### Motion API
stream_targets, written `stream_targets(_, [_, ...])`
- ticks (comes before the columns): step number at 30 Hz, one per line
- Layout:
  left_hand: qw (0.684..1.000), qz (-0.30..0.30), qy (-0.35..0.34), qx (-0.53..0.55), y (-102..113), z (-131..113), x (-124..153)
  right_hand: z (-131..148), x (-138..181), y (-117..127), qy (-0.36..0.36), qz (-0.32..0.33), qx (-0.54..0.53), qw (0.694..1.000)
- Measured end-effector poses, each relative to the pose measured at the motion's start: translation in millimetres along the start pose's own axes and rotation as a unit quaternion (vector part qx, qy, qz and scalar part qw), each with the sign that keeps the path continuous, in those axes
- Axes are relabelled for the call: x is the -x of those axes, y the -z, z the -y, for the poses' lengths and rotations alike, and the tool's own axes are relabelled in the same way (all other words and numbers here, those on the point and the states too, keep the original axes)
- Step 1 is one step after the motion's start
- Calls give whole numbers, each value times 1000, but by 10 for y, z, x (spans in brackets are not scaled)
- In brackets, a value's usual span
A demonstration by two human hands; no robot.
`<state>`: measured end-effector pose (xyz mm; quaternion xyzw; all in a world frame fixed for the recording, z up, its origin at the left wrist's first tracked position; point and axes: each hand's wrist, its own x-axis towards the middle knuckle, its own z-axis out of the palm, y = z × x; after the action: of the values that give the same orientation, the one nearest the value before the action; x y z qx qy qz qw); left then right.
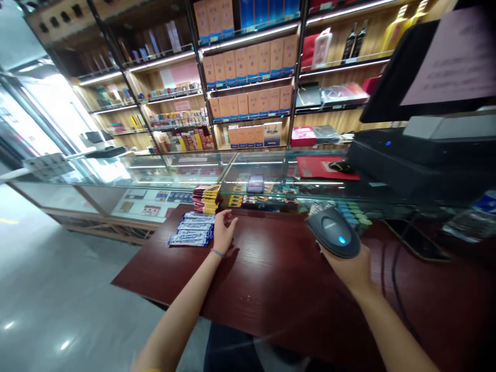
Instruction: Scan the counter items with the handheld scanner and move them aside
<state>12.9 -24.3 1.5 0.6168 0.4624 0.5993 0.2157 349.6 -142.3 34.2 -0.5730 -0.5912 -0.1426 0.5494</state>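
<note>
My right hand (352,266) is wrapped round a black handheld barcode scanner (331,232) with a lit blue light, held above the dark red-brown table. On the left, my left hand (225,230) rests by the table, its thumb apart from its curved fingers and nothing seen between them. Right beside it lie several slim blue-and-white packets (191,230) in a layered row; whether the hand touches them I cannot tell. Just behind them is a stack of red-and-yellow packets (206,199).
The wooden table (256,268) meets a glass display counter (186,168). A phone (416,238) and dark cables lie at right, below a black monitor (387,77). A computer mouse (340,166) sits on a red pad (310,166). Shelves of boxes (251,64) line the wall.
</note>
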Motion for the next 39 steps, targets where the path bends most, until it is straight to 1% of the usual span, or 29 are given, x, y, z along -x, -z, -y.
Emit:
stream_targets(4, [998, -39, 16, -36, 364, 146, -99, 97, 149, -167, -2, 37, -51, 998])
stream_targets(6, [997, -53, 21, -43, 497, 227, -147, 107, 209, -226, 6, 58, -72, 996])
stream_targets(8, [997, -58, 18, -56, 606, 294, -218, 96, 247, -266, 31, 67, -74, 995])
stream_targets(11, [990, -49, -24, -130, 745, 334, -410, 60, 277, -306, 68, 66, -75, 993])
stream_targets(14, [961, -45, -87, -259, 848, 312, -701, 9, 315, -344, 67, 60, -85, 992])
stream_targets(16, [941, -23, -111, -320, 877, 298, -903, -35, 354, -371, 56, 64, -90, 992])
stream_targets(18, [928, 14, -125, -350, 866, 307, -1072, -80, 398, -394, 43, 70, -85, 993])
stream_targets(20, [921, 48, -131, -363, 822, 338, -1197, -115, 434, -409, 25, 79, -84, 993])
stream_targets(24, [914, 81, -133, -374, 718, 415, -1338, -141, 469, -422, 10, 79, -87, 993])
stream_targets(29, [903, 115, -153, -383, 697, 439, -1394, -153, 474, -434, 3, 69, -95, 993])
stream_targets(32, [903, 116, -161, -382, 732, 413, -1378, -125, 455, -425, 12, 65, -101, 993])
stream_targets(39, [895, 124, -179, -389, 830, 319, -1294, 45, 341, -367, 32, 68, -94, 993])
